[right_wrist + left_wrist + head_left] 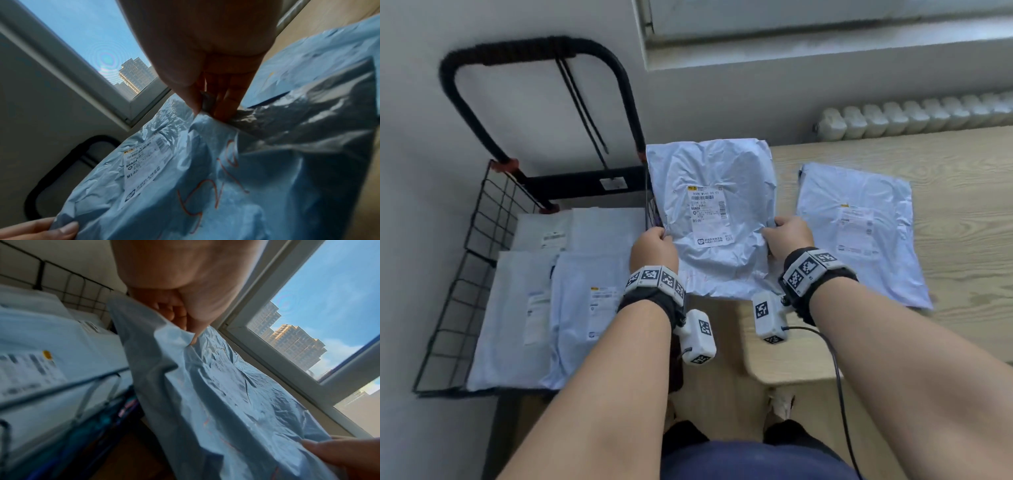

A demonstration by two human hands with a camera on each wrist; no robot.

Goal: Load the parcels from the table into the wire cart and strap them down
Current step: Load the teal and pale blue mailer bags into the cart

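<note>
Pale walls, a window and a radiator back a wooden table point(893, 154), with a black wire cart point(482, 219) standing to the left of both hands. The left hand point(654, 251) pinches the left edge of a light-blue parcel point(712, 205), thumb on top and fingers curled beneath; the right hand point(789, 236) grips the opposite edge the same way. Held between them, the parcel hangs over the gap where table meets cart, its long axis running away from the body, label up. The cart lies just left of the left hand, so that hand leads the swing over the wire rim. Several parcels already lie flat in the cart point(582, 301), filling most of the floor; I judge this one must go on top of them. One more parcel point(859, 229) lies on the table, just right of the right hand. The cart's upright handle point(534, 51) stands beyond, clear of the path.
</note>
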